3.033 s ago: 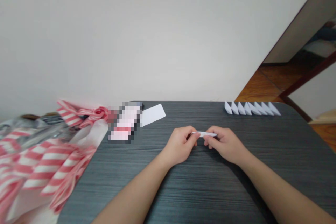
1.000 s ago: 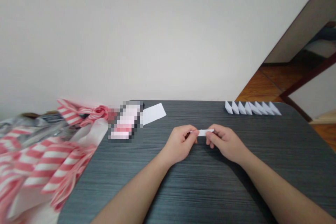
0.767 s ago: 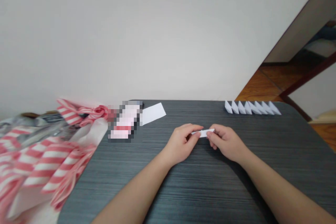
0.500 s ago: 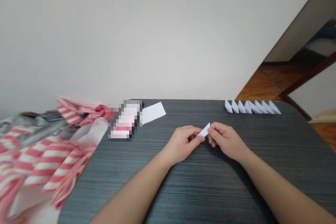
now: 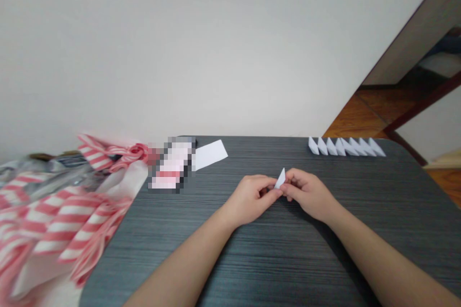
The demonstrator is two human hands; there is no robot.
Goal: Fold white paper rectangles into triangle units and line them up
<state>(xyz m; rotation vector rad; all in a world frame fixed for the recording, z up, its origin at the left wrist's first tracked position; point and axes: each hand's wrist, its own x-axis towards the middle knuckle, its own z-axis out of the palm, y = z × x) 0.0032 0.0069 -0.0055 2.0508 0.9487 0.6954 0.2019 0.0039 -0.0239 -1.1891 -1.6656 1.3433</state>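
A small folded piece of white paper (image 5: 280, 179) is pinched between both hands above the middle of the dark table (image 5: 248, 254). My left hand (image 5: 254, 196) grips its lower left part, thumb in front and fingers behind. On the other side, my right hand (image 5: 307, 193) is closed on its lower right edge, the thumb tip close to the left thumb. The paper's pointed tip stands upward between the hands. Its lower part is hidden by the fingers.
Several folded white paper pieces (image 5: 340, 147) stand in a row at the back right. Flat white paper (image 5: 211, 154) lies back left, beside a blurred-out phone-like object (image 5: 173, 163). Red-and-white striped cloth (image 5: 72, 220) is heaped left of the table. A pale wall (image 5: 223, 48) rises behind.
The folded paper has turned more upright and shifted slightly left. My right thumb has moved down along it, nearer the left thumb. The row of folded pieces is unchanged.
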